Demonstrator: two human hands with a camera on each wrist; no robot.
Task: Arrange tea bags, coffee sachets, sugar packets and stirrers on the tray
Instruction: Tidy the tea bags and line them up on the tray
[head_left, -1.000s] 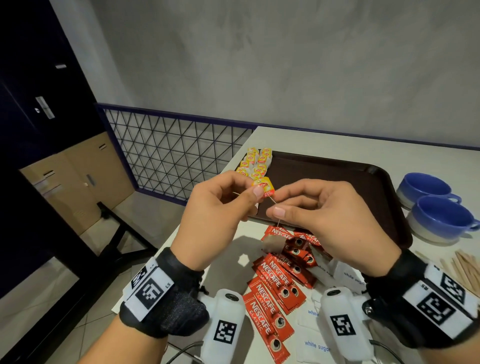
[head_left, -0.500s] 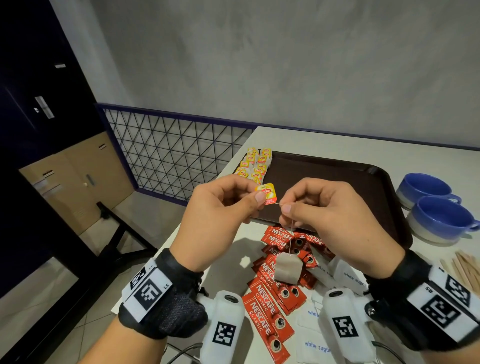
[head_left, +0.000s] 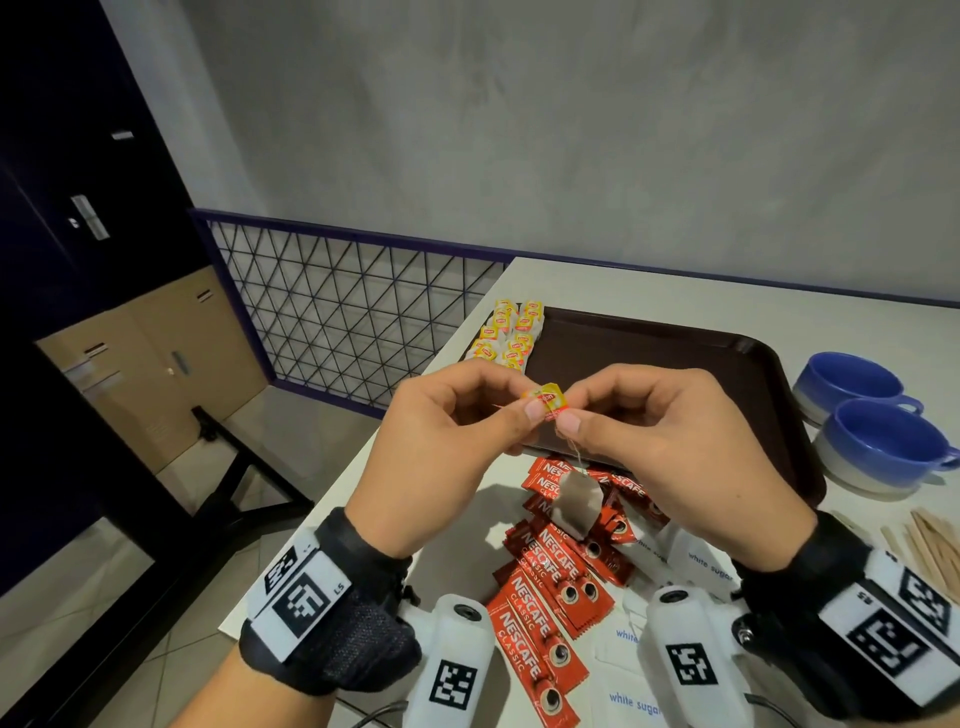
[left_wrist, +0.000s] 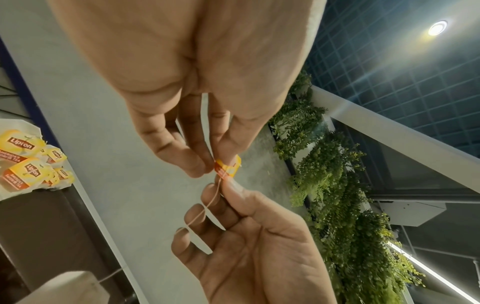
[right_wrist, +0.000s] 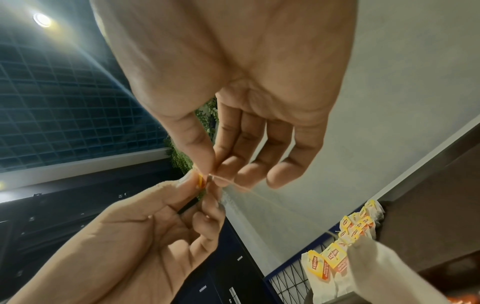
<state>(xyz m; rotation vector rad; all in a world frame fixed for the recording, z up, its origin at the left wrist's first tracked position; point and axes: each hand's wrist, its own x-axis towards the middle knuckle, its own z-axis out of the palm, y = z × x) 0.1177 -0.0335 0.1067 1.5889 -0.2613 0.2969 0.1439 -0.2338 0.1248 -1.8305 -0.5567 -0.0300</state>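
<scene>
Yellow tag (head_left: 551, 399) pinched by left hand (head_left: 447, 441); right hand (head_left: 670, 441) pinches its faint string (left_wrist: 205, 211).

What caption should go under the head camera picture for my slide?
Left hand pinches a tea bag's yellow tag, right hand pinches its string, bag dangling above coffee sachets.

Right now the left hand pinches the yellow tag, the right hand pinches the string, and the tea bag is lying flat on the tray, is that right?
Not quite. The left hand does pinch the yellow tag and the right hand the string, but the tea bag hangs in the air from that string above the coffee sachets, not on the tray. The head view shows it.
</scene>
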